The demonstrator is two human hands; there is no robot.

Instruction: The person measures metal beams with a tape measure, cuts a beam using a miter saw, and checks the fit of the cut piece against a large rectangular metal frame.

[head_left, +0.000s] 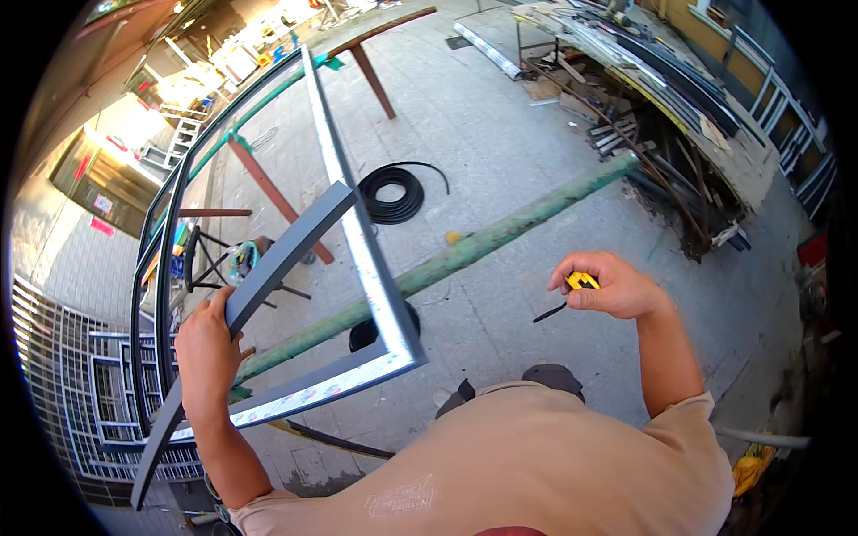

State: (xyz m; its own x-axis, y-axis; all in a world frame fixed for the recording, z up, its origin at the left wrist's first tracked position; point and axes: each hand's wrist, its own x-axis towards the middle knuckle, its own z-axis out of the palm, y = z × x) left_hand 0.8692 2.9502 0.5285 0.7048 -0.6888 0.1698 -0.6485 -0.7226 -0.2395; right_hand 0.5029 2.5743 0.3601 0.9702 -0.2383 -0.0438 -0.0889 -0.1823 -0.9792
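Observation:
My left hand [206, 348] is closed round a long dark grey profile bar [288, 257], which slants from the lower left up across a large window frame [343, 183]. The frame is dark, with whitish film along its near and right sides. It rests on a green pole [509, 229] that runs across in front of me. Off to the right, apart from the frame, my right hand [617, 284] grips a yellow and black tape measure [583, 280]. A short black strap [550, 313] hangs from that hand.
A coil of black hose or cable [412, 198] lies on the paved floor beyond the pole. At the upper right, a bench [728, 170] is loaded with profiles, with scrap beneath. Metal grilles [67, 384] stand at far left, near a black stool [210, 261].

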